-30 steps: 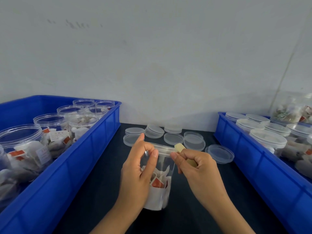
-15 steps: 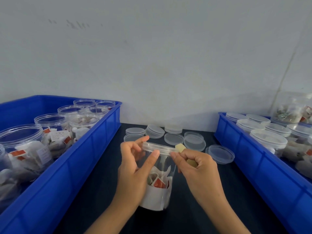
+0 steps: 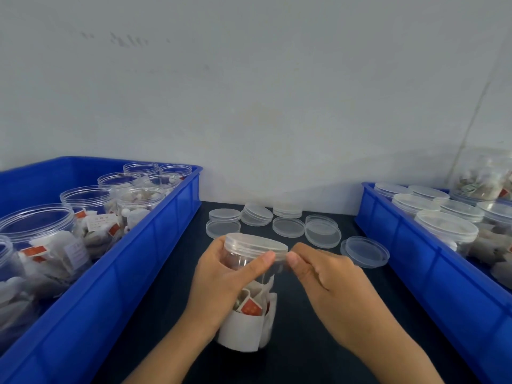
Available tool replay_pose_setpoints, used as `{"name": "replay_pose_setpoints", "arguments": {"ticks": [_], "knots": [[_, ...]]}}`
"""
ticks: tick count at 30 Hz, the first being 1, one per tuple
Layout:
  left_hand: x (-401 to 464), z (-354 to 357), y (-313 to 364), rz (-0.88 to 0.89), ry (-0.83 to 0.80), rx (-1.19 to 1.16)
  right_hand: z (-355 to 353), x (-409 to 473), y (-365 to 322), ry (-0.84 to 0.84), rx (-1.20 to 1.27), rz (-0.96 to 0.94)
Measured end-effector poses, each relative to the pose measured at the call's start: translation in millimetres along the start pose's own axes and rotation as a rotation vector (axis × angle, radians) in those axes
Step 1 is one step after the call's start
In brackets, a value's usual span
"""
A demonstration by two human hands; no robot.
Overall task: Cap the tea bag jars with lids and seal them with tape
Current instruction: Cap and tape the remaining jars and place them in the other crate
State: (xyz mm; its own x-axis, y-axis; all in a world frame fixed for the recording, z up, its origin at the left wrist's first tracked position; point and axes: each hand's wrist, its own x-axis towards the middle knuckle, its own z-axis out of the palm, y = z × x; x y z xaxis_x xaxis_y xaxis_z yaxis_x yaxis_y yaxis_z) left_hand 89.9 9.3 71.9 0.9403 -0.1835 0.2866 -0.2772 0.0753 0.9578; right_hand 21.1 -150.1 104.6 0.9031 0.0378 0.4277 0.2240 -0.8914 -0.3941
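The capped jar (image 3: 246,286) stands mid-desk near the front edge. The left hand (image 3: 221,278) grips its neck; the right hand (image 3: 327,275) pinches at the lid (image 3: 256,243) rim.

Left hand (image 3: 221,275) covers the near left side of the jar (image 3: 249,300); right hand (image 3: 329,284) hides whatever its grip holds by the lid (image 3: 256,243). Tape not discernible. Both blue crates (image 3: 133,270) (image 3: 432,275) cut off by frame edges. Tea bag (image 3: 250,306) print too small to read.
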Motion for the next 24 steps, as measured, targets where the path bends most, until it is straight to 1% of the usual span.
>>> {"name": "replay_pose_setpoints", "arguments": {"ticks": [3,6,9,12,14,16,20,24], "knots": [[2,-5,-2,-0.012,0.002,0.031,-1,1,1,-0.085,-0.091,0.017],[4,-9,-1,-0.033,-0.014,-0.005,-4,1,7,-0.126,-0.049,0.072],[3,-10,1,-0.067,-0.08,-0.05,-7,3,10,-0.163,-0.014,0.112],[3,-11,1,-0.114,-0.142,-0.086,-7,3,12,-0.122,-0.079,0.059],[4,-11,0,-0.13,-0.152,-0.102,-9,3,11,-0.073,-0.125,0.0],[5,-11,-1,-0.143,-0.144,-0.114,-8,3,10,-0.067,-0.147,-0.038],[6,-11,-2,-0.166,-0.176,-0.146,-4,4,8,-0.104,-0.153,-0.03],[8,-12,-5,-0.212,-0.159,-0.192,-2,4,9,-0.093,-0.135,0.001]]}}
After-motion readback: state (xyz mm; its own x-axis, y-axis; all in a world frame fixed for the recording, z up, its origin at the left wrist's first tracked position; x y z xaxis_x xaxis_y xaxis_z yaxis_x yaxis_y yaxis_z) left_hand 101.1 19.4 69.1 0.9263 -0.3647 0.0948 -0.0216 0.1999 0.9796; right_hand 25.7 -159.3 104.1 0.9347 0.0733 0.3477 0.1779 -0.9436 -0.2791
